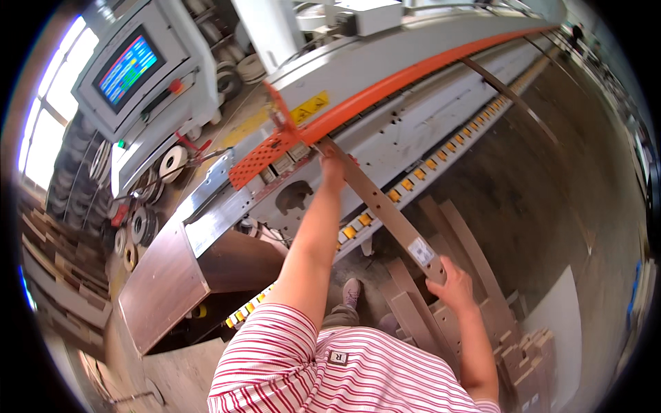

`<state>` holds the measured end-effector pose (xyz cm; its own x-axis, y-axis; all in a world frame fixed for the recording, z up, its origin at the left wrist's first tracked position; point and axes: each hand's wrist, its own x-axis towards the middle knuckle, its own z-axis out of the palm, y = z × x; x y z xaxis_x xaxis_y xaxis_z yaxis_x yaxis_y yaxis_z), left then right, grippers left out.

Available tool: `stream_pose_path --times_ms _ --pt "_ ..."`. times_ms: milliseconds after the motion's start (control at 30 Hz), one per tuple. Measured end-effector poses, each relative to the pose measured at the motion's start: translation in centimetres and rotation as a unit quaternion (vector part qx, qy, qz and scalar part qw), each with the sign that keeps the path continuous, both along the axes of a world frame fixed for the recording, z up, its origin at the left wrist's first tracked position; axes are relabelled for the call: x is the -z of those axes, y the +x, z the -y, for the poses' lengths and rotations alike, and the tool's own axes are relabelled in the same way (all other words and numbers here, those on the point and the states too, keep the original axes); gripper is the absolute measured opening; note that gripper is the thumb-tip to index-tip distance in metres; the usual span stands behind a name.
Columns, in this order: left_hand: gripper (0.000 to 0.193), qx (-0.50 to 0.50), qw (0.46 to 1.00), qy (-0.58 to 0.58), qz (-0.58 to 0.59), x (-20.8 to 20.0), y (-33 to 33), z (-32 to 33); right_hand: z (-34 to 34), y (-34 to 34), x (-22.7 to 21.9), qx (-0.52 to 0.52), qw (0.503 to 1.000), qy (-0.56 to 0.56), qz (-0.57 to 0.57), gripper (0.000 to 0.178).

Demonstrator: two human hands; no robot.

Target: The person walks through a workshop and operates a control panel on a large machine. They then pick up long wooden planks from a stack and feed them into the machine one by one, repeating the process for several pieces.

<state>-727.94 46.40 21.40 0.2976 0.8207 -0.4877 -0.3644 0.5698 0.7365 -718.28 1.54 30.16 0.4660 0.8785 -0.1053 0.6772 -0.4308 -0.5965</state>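
A long, narrow brown wooden board [382, 206] slants from the machine's edge back toward me. It has small holes in its face and a white label [421, 252] near its close end. My left hand [332, 171], arm stretched out, grips the board's far end right beside the orange guard [392, 86]. Some of its fingers are hidden. At the close end, my right hand [456, 286] is closed around the board, thumb on the upper face. The board's middle passes over the row of yellow rollers [430, 164] along the machine's side.
Left of my hand is a perforated orange plate [261, 162]. A control panel with a lit screen [129, 67] stands farther left. Brown boards [475, 255] are stacked below my right hand. Another long strip [513, 96] lies across the machine farther along. Rolls of banding [172, 163] sit at left.
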Motion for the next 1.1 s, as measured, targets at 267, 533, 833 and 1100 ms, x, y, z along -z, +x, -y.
stream_pose_path --times_ms 267,533,833,1100 --pt "0.045 0.103 0.944 0.298 -0.092 0.5 -6.3 5.6 10.3 -5.0 0.5 0.117 0.970 0.173 0.125 0.035" --pt "0.042 0.292 0.781 0.521 -0.183 -3.7 -11.8 21.6 34.9 -9.9 5.6 0.358 0.891 -0.251 0.126 0.061" --pt "0.034 0.471 0.743 0.456 -0.132 -2.2 -12.0 29.2 39.0 -11.1 7.0 0.258 0.929 -0.247 0.095 0.064" --pt "0.029 0.535 0.699 0.443 -0.169 -0.3 -15.1 30.6 43.0 -9.0 8.0 0.498 0.781 -0.311 0.215 0.045"
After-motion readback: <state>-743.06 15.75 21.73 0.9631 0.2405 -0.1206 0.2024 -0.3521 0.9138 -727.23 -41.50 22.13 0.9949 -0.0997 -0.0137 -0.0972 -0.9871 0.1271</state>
